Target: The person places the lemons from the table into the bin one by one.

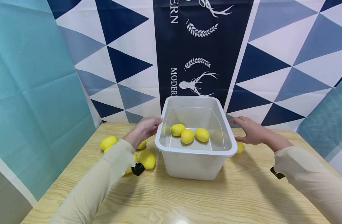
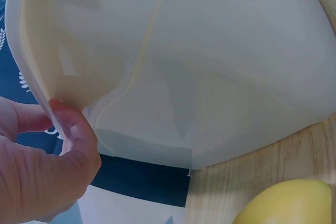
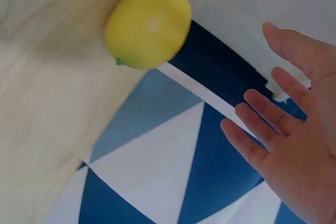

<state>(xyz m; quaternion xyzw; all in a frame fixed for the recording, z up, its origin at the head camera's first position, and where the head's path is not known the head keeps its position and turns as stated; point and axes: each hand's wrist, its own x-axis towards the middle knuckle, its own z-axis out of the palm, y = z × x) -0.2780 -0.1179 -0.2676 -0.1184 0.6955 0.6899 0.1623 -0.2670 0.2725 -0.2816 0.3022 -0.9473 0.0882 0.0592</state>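
A white plastic bin [image 1: 191, 166] stands on the table with three yellow lemons [image 1: 187, 136] on its floor. At the bin's left side, my left hand [image 1: 147, 127] grips the rim; the left wrist view shows thumb and finger [image 2: 79, 129] pinching the edge. My right hand [image 1: 250, 130] is beside the bin's right wall, its fingers [image 3: 262, 119] extended and spread, holding nothing. Just below it, a lemon [image 1: 239, 147] lies on the table against the right side, partly hidden by the bin in the head view.
Several more lemons [image 1: 147, 159] lie on the wooden table [image 1: 159, 202] left of the bin, some partly covered by my left arm. Behind stands a blue-and-white patterned cloth [image 1: 134, 62]; a teal cloth [image 1: 39, 87] hangs along the left.
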